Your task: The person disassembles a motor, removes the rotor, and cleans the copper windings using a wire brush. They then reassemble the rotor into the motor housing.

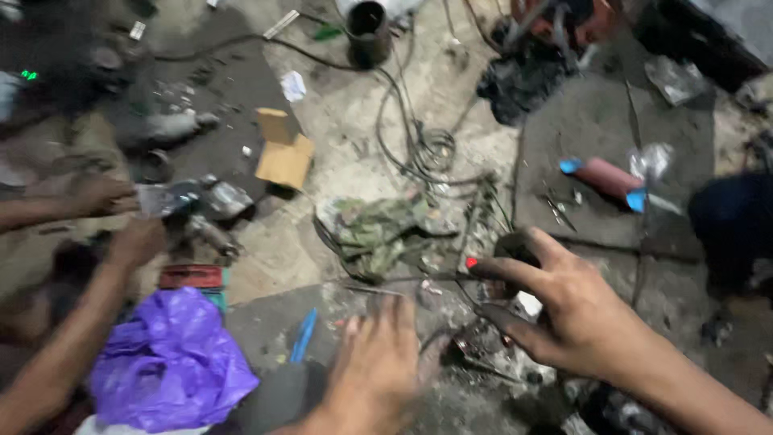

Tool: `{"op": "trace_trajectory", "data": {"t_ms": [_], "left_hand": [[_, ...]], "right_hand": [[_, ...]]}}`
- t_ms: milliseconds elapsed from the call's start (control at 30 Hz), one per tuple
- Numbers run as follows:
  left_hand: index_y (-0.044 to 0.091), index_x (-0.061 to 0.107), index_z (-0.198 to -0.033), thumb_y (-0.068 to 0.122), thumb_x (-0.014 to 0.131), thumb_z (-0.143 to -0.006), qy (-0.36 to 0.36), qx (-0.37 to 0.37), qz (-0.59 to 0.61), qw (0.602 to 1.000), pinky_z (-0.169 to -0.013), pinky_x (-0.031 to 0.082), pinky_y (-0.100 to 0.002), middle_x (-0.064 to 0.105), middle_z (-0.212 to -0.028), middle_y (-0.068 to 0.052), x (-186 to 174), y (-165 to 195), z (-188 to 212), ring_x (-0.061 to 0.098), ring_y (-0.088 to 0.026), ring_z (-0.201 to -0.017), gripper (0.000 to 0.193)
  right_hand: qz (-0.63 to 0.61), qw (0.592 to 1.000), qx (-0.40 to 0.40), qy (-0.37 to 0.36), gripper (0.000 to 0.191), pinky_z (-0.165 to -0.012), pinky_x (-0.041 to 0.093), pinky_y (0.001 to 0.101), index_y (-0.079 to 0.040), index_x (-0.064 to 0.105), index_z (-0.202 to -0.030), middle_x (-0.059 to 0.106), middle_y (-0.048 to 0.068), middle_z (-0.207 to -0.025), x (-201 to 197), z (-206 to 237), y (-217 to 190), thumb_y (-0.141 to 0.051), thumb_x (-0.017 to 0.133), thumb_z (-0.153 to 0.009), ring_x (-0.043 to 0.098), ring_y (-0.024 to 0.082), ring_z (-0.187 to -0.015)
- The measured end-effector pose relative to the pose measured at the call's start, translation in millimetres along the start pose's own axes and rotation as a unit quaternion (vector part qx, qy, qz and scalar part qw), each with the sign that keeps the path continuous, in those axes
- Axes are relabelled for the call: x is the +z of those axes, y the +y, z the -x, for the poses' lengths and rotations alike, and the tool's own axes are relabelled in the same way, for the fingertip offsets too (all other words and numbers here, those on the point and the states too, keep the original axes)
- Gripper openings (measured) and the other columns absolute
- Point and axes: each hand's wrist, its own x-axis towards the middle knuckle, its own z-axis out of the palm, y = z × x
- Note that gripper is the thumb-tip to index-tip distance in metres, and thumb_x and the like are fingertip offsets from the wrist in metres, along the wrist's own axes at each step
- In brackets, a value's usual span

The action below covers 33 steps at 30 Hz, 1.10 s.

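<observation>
While my right hand (576, 310) hovers with fingers spread and loose, gripping nothing, thumb and forefinger bracket a tangle of thin dark wires (475, 322) on the dirty floor (362, 145). Left hand (378, 366) is motion-blurred, palm down, fingers extended just left of the same tangle; can't tell if it touches anything. Camouflage rag (378, 229) lies just beyond. Open cardboard box (283, 153) further out, contents not visible. Purple plastic bag (169, 362) far left, bunched, contents hidden. Another person's hands (121, 217) work on a metal part there.
</observation>
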Motion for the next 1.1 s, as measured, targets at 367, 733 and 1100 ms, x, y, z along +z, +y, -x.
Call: {"op": "trace_trajectory", "data": {"t_ms": [367,733,1100], "left_hand": [[0.010,0.073,-0.099,0.034,0.059,-0.101,0.048,-0.196,0.207,0.957,-0.078,0.049,-0.054,0.075,-0.090,-0.020,3.9,8.7,21.4,0.069,-0.044,-0.083,0.028],[0.007,0.068,-0.117,0.026,0.066,-0.099,0.247,-0.342,0.672,0.608,-0.084,0.051,-0.032,0.073,-0.102,0.000,-184.9,43.2,16.1,0.066,-0.013,-0.095,0.026],[-0.001,0.075,-0.107,0.032,0.073,-0.090,0.260,-0.236,0.573,0.740,-0.081,0.057,-0.032,0.079,-0.094,-0.007,-358.6,-48.3,44.0,0.070,-0.013,-0.086,0.037]], "right_hand": [[-0.037,0.997,-0.049,-0.038,0.055,-0.086,0.054,0.0446,-0.004,0.064,-0.119,0.066,0.020,-0.107,-95.7,-50.8,-120.0,-0.016,0.079,-0.068,0.066,0.041,-0.101],[-0.086,0.996,0.001,-0.005,0.047,-0.078,0.056,0.0440,-0.009,0.071,-0.112,0.062,0.021,-0.103,-129.1,-50.5,-252.2,-0.017,0.086,-0.068,0.066,0.040,-0.093],[-0.066,0.995,-0.078,-0.018,0.044,-0.083,0.056,0.0472,-0.004,0.068,-0.111,0.067,0.021,-0.112,-103.2,-176.7,-344.0,-0.010,0.080,-0.069,0.066,0.045,-0.100]]}}
